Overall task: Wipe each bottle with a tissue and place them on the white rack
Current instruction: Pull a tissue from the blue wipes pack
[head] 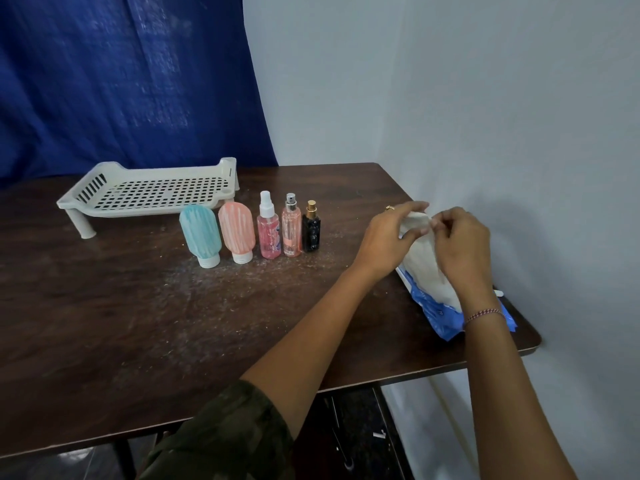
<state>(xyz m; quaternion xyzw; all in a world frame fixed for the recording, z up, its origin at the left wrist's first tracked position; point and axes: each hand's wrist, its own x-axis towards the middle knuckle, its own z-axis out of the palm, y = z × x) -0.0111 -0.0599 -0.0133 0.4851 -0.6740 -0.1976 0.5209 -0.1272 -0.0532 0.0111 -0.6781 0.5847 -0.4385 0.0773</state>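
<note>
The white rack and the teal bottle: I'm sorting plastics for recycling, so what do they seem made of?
The white rack looks like matte moulded plastic: perforated grid floor, stubby legs. The teal bottle looks like soft silicone or rubbery plastic, ribbed and dull; I cannot tell which.

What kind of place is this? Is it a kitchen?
Probably a plain room indoors, not a kitchen: a dark table stands against a bare pale wall, a blue curtain hangs behind, and small bottles stand in a row.

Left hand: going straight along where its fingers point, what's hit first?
The left hand pinches the tissue; straight on, it probably meets the right hand, then the wall. Depth unclear.
</note>
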